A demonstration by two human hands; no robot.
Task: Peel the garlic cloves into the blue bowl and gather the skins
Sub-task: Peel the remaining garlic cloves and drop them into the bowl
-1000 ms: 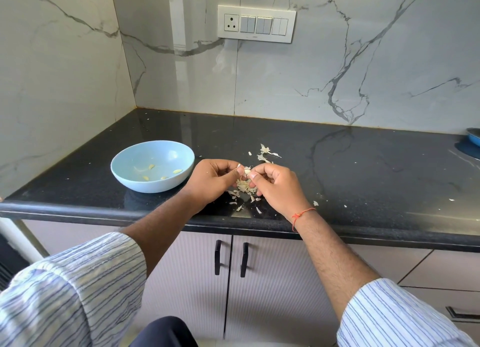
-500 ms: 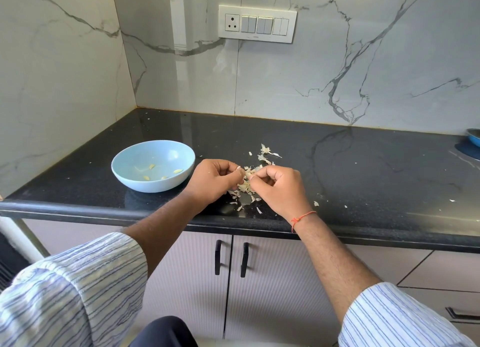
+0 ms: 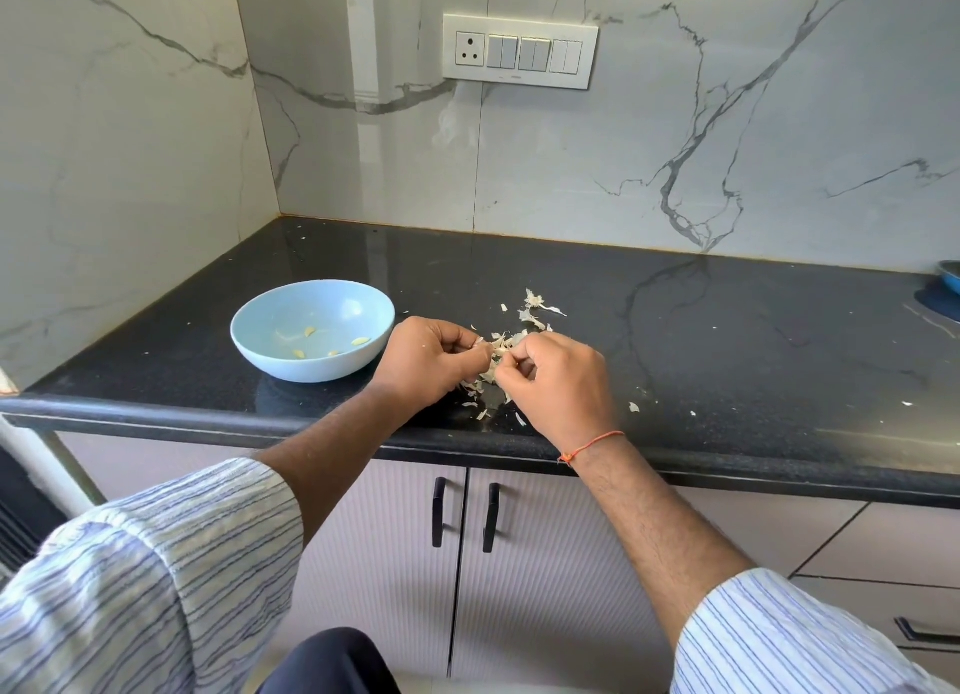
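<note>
1. Two hands meet at the centre of the frame, low over the bench [image 3: 727, 329]. The left hand [image 3: 426, 360] and right hand [image 3: 558, 381] both have their fingers curled in, tips nearly touching, pinching something small and pale between them. Likely a garlic clove [image 3: 497, 353] mid-peel, though it is mostly hidden, so I cannot tell how much skin remains.
2. The blue bowl [image 3: 249, 329] sits left of centre, just beside the left hand, probably so a finished clove needs only a short drop. About five peeled cloves [image 3: 360, 341] lie in its bottom.
3. The skins [image 3: 535, 314] are scattered under and beyond the hands, toward the right of centre, with stray flakes [image 3: 634, 407] nearer the bench's front edge (gathering not yet begun, by the look of it).
4. Hands work directly above the pile, presumably so fresh skin falls where the rest lies.
5. A switch panel [image 3: 519, 51] sits on the wall at upper centre; another blue dish [image 3: 950, 277] shows at the right edge.
</note>
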